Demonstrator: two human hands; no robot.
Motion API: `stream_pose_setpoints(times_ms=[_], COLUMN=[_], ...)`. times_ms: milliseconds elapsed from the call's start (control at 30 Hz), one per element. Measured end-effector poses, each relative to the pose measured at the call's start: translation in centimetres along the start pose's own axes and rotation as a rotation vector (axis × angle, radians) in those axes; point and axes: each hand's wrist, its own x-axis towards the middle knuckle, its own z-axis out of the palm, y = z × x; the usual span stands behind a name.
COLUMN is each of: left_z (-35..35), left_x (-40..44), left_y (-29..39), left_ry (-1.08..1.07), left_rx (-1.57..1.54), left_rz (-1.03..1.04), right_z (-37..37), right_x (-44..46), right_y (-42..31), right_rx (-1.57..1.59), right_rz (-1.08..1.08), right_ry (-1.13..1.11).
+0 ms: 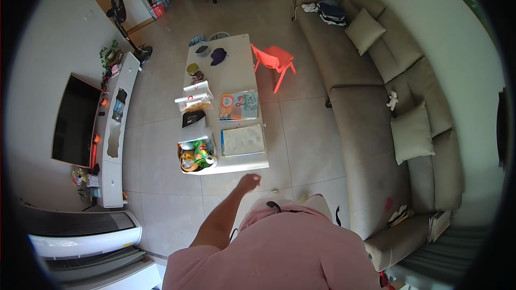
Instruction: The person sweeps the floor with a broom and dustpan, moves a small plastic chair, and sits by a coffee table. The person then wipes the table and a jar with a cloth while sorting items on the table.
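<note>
My left hand (pixel 250 183) hangs just off the near edge of the long white table (pixel 236 77), over the tiled floor. Its fingers are curled in, and nothing shows in them. The right hand is out of sight. On the table's near end, a flat book or board (pixel 242 140) lies nearest to my left hand. Beyond it rests a colourful book (pixel 238 106). A basket of packets and bottles (pixel 196 156) stands at the near left corner, with a black and white bag (pixel 194 120) behind it.
Past the table's right side stands a red child's chair (pixel 274 59). A long brown sofa (pixel 360 129) with cushions runs along the right wall. On the left are a white TV cabinet (pixel 111 174), a black fan (pixel 119 11) and a white appliance (pixel 86 239).
</note>
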Motion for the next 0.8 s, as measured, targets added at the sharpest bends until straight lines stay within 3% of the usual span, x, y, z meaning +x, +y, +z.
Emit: stream_pose_setpoints(times_ms=[167, 233, 300, 333, 367, 433, 467, 567, 667, 733, 800], left_z=[-4.0, -2.6, -0.6, 2.9, 3.5, 9.2, 9.7, 9.6, 10.1, 11.0, 9.8], left_x=[7.3, 8.6, 7.9, 7.1, 5.6, 2.6, 2.4, 2.4, 5.9, 9.1, 13.4], left_y=[5.2, 3.6, 2.1, -1.4, -1.2, -3.9, -2.2, 7.9, 12.0, 12.5, 12.6], left_ry=[0.202, 0.286, 0.266, 0.314, 0.109, 0.056, 0.088, 0.333, 0.360, 0.385, 0.354], left_rx=[-0.218, -0.260, 0.065, -0.210, -0.029, -0.102, -0.222, -0.700, -0.562, -0.672, -0.599], left_rz=[-0.085, -0.176, -0.255, -0.418, -0.539, -0.630, -0.708, -0.940, -0.775, -0.786, -0.708], right_z=[-3.9, -5.9, -8.1, -9.0, -9.9, -10.4, -10.5, -7.7, -2.4, 5.6, 11.2], right_x=[7.8, 12.2, 16.9, 19.3, 21.9, 26.8, 29.4, 37.9, 45.4, 43.4, 45.8], right_y=[-9.0, -14.0, -20.6, -24.4, -28.3, -37.4, -41.8, -55.0, -66.3, -73.0, -75.5], right_rx=[-0.043, -0.083, -0.146, -0.179, -0.220, -0.324, -0.383, -0.504, -0.339, -0.279, -0.165], right_rz=[0.080, 0.107, 0.109, 0.104, 0.094, 0.041, 0.012, -0.123, -0.323, -0.299, -0.286], right_ry=[0.003, -0.007, -0.018, -0.019, -0.019, -0.019, -0.014, -0.056, -0.243, -0.133, -0.266])
